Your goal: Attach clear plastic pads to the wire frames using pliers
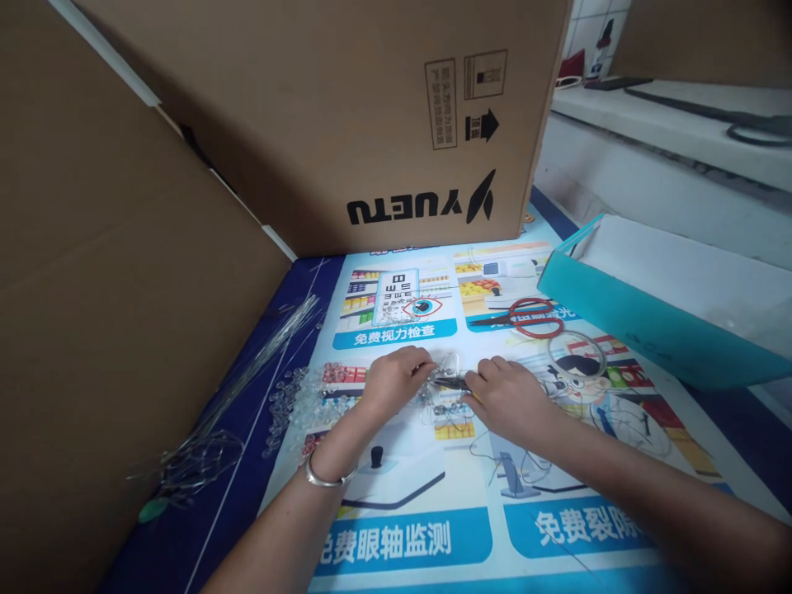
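From your head camera, the teal box (624,326) on the right lies open, and you can make out nothing in its white inside. The cardboard box (346,115) behind is cut off at the top. Your left hand (396,379) and right hand (508,398) meet palm-down over the table (421,503). The left fingers pinch a small wire piece (446,363); the right fingers close on a thin dark tool (454,383) touching it. Both are too small to read. Clear beads (303,400) lie just beside your left hand.
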